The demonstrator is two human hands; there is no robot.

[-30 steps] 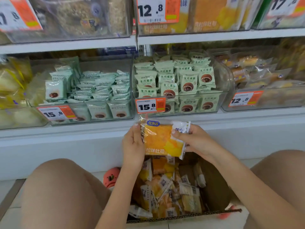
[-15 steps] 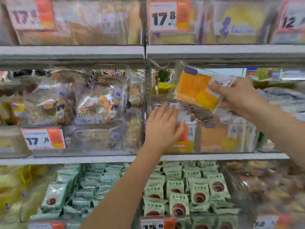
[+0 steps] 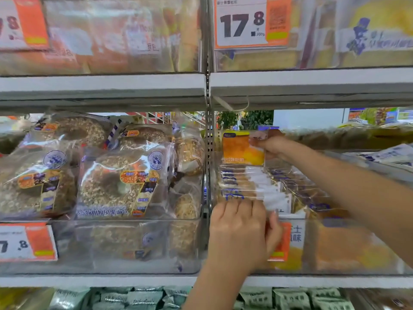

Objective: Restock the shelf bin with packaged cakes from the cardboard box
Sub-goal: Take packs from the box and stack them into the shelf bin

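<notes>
Head view: one cake pack (image 3: 242, 151) is pinched by the right hand (image 3: 271, 144) at the back edge of the shelf bin (image 3: 357, 247), above rows of packs (image 3: 245, 184) already inside. Left hand (image 3: 240, 231) is curled over the bin's front rim. Placement judged nearly done; the box is out of frame. The neighbouring bin (image 3: 134, 245) is filled with bagged ring loaves (image 3: 120, 182).

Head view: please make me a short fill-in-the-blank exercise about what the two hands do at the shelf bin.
1. The right hand holds an orange packaged cake at the ____ of the clear bin.
2. The left hand is at the bin's ____ wall.
3. The price tag on the shelf above reads ____.

Missing words: back; front; 17.8
</notes>
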